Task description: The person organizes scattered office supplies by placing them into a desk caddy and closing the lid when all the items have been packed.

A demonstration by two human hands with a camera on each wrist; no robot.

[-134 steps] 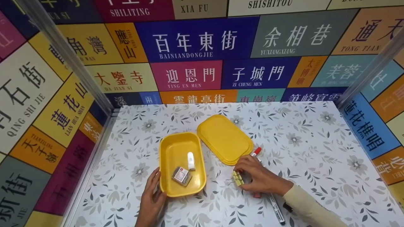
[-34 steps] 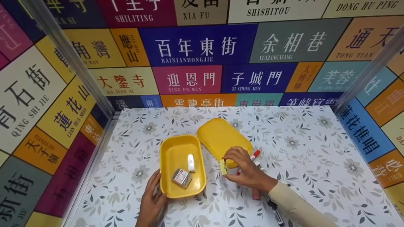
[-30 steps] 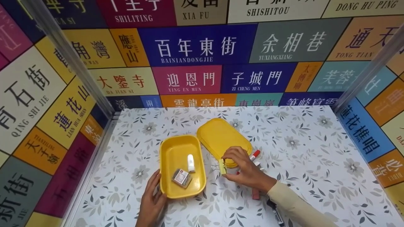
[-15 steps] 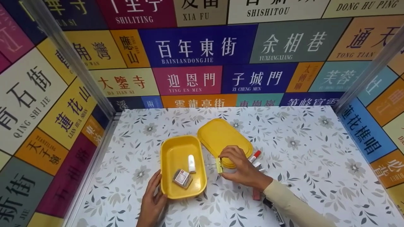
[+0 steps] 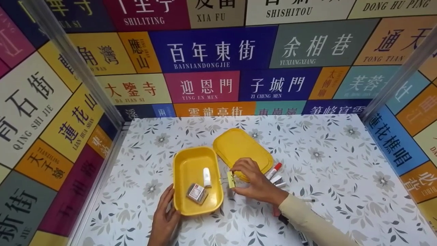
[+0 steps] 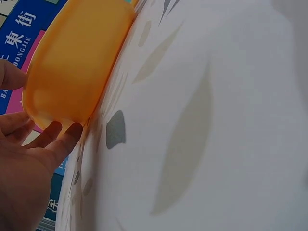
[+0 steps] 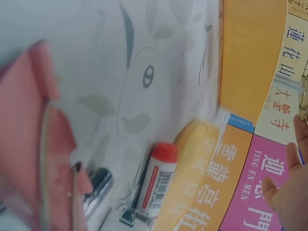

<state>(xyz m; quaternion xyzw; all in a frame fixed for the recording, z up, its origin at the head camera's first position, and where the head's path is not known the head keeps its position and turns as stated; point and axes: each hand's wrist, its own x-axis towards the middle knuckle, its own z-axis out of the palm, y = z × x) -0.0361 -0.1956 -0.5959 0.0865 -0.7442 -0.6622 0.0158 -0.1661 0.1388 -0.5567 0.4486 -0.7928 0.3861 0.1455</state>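
Note:
My right hand (image 5: 256, 182) pinches a yellow binder clip (image 5: 231, 180) between thumb and fingertips, its wire handles toward the box. The clip is close to the right rim of an open yellow plastic box (image 5: 191, 167). On the box floor lie a small clear pack with a white label (image 5: 197, 193) and a white oblong item (image 5: 206, 177). My left hand (image 5: 165, 213) rests against the box's left wall and near corner. In the left wrist view the left hand's fingers (image 6: 67, 139) touch the outer wall, fairly straight.
The yellow lid (image 5: 242, 147) lies behind my right hand. A red-capped marker (image 5: 275, 170) and white items (image 5: 278, 181) are beside it. A pink item (image 7: 29, 139) and a black-ended marker (image 5: 302, 237) lie partly under the right forearm. Patterned panels stand around the table.
My right hand has lifted the binder clip from beside the markers and carried it left, toward the box's right rim. The left hand and the box have stayed in place.

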